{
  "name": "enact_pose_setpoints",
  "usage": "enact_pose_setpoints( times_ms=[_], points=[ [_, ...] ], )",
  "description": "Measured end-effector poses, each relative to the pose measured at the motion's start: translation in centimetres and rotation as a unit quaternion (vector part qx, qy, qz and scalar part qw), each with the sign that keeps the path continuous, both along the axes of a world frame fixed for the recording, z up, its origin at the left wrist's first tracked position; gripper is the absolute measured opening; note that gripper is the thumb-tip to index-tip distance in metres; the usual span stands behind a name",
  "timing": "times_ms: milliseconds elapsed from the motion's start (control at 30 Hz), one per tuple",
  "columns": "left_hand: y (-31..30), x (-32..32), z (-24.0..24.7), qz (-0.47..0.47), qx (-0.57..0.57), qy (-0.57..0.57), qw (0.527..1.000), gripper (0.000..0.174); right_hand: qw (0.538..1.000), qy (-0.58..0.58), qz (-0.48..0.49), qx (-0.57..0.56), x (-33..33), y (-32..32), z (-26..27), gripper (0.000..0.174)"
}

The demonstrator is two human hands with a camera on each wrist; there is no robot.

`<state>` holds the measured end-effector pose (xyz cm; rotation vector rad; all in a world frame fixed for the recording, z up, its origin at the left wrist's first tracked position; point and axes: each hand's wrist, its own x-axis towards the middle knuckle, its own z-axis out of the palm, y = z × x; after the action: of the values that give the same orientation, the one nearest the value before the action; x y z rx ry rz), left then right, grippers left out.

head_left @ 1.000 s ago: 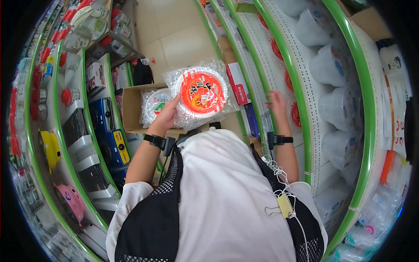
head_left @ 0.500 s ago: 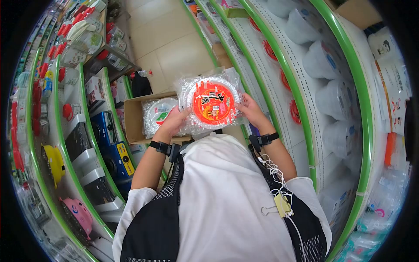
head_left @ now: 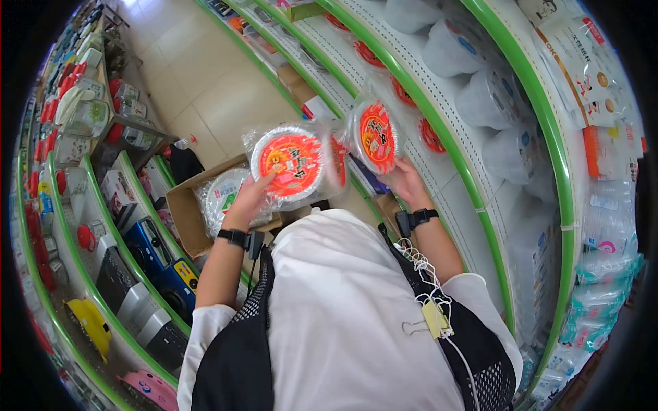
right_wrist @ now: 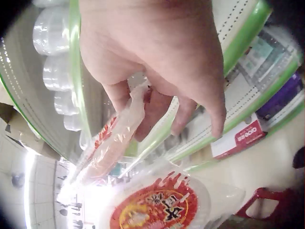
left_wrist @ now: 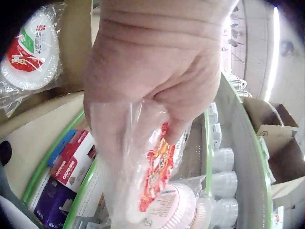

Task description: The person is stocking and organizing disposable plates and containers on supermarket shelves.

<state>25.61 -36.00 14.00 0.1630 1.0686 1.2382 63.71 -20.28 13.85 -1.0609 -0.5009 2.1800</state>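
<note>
In the head view, my left hand [head_left: 248, 202] grips a plastic-wrapped pack of disposable plates [head_left: 291, 159] by its near-left edge. The pack has a white fluted rim and a round red label, facing up. My right hand [head_left: 406, 183] pinches the lower edge of a similar pack [head_left: 375, 135], tilted toward the shelf on the right. Another strip of red label [head_left: 339, 161] shows through plastic between the two. The right wrist view has the thumb and fingers [right_wrist: 114, 94] pinching the gathered wrap of the right-hand pack [right_wrist: 112, 150].
An open cardboard box [head_left: 179, 219] stands on the left, holding wrapped plates with a green-marked label [head_left: 223, 195]. Green-edged shelves on the right carry clear plastic tubs [head_left: 486, 96] and red-labelled packs [head_left: 432, 135]. Boxed stoves [head_left: 154, 243] and glass jars [head_left: 89, 109] fill the left shelves.
The right hand came in from the shelf side to the pack in the left hand. Now the hands hold separate packs, apart from each other. The head view has turned toward the right shelves.
</note>
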Motion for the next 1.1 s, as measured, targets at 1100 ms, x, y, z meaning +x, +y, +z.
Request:
enact_pose_setpoints(
  times_ms=[1100],
  points=[
    [-2.3, -2.1, -3.0, 0.117, -0.074, -0.009, 0.99, 0.031, 0.851, -0.232, -0.472, -0.013, 31.4, -2.2, -15.8, 0.019]
  ],
)
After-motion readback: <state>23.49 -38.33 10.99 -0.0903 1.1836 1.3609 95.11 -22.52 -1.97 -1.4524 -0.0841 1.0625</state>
